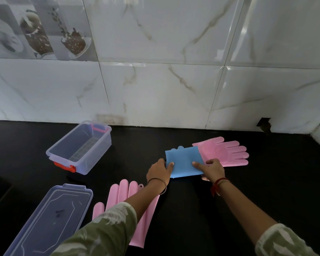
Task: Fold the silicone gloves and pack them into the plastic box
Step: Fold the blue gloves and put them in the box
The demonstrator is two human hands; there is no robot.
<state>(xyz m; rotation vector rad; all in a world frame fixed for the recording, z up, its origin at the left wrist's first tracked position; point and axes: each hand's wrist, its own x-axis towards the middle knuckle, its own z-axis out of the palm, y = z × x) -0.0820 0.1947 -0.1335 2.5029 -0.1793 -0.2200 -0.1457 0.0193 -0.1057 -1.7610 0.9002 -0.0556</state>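
Now the fold is under way: both hands, left (160, 169) and right (211, 168), press down on a smooth blue glove (184, 161) doubled near the worktop's (192, 209) back edge, overlapping a nubbed pink glove (227, 151). Next, probably lift it left into the clear, empty plastic box (79, 146) by the back wall

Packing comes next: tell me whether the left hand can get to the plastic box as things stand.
Probably yes. The left hand pins the blue glove; bare counter lies between it and the open plastic box.
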